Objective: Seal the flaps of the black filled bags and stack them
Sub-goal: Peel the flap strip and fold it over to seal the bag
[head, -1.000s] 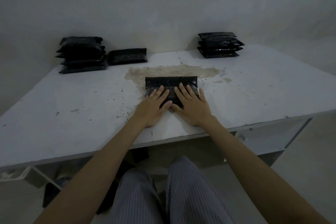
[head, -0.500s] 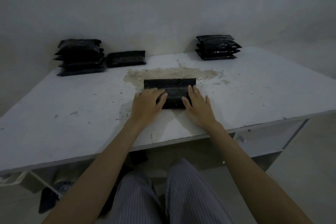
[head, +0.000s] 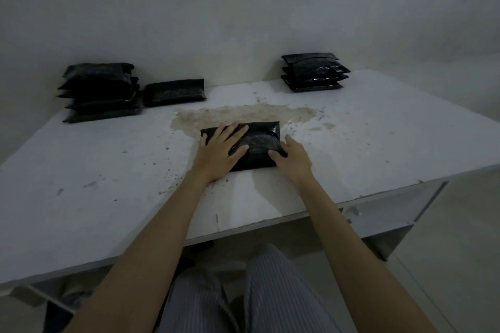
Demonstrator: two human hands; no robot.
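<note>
A black filled bag (head: 259,140) lies flat in the middle of the white table (head: 378,143). My left hand (head: 220,151) lies flat over the bag's left half, fingers straight and spread, reaching to its far edge. My right hand (head: 293,158) rests at the bag's right end, thumb on top of the bag and fingers along its side. A stack of several black bags (head: 100,92) stands at the back left, with a single black bag (head: 174,92) lying beside it. Another stack of bags (head: 313,71) stands at the back right.
A brownish stain (head: 243,113) with scattered crumbs covers the table behind the bag. The wall rises right behind the table. The table's front edge (head: 243,227) runs above my striped trousers (head: 243,295). Shelf framing (head: 392,216) shows under the table at the right.
My left hand has slid forward and up across the bag's left half. My right hand has shifted out to the bag's right end. The bag has stayed in place.
</note>
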